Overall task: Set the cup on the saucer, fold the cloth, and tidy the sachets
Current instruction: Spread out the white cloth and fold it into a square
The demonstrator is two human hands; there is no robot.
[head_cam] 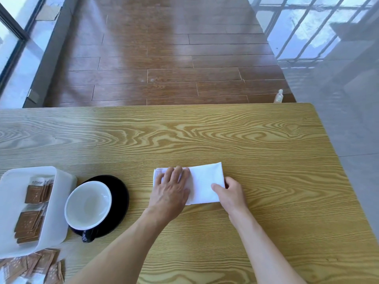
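A white cloth [205, 182], folded into a narrow rectangle, lies on the wooden table [246, 140]. My left hand [171, 188] presses flat on its left half. My right hand [230, 193] pinches its right edge between thumb and fingers. To the left, a black cup with a white inside [88, 203] stands on a black saucer [120, 193], handle toward me. A white plastic box [61, 201] at the far left holds several brown sachets [30, 218] standing in two rows. More brown sachets [41, 267] lie loose on the table in front of the box.
The table's far edge runs across the middle of the view, with wooden floor beyond. A small clear bottle [279, 96] stands on the floor past the table's far right corner. A tiled floor lies to the right.
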